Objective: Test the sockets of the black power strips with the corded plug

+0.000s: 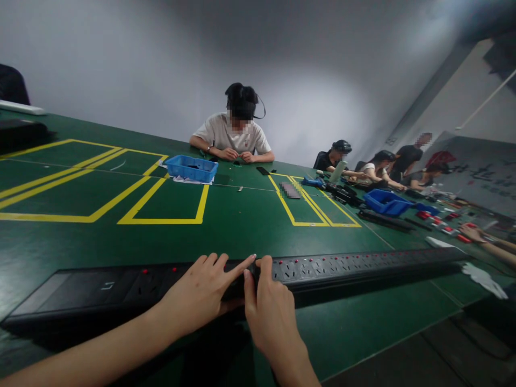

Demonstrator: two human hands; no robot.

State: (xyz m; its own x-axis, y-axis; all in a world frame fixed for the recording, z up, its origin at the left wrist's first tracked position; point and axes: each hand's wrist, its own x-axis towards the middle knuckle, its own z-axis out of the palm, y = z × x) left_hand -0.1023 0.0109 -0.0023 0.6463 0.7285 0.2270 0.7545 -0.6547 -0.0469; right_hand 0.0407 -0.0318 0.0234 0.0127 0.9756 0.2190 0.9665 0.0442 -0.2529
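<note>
A long black power strip [330, 279] with rows of sockets and small red lights lies across the near part of the green table. My left hand [197, 295] grips its middle, with fingers over the top, the index finger stretched toward my right hand and the thumb low on the front side. Right beside it, my right hand [274, 306] has thumb and index finger close together at the strip's top. Something small and dark shows between those fingertips, too hidden to name. A grey panel [52, 290] covers the strip's left end.
Yellow tape [161, 221] marks rectangles on the green table [242, 236]. Beyond stands a blue bin [191, 169], with a seated person [237, 129] behind it. At right are another blue bin [387, 203], black parts, red pieces, a white glove [484, 278] and a co-worker's hand [472, 233].
</note>
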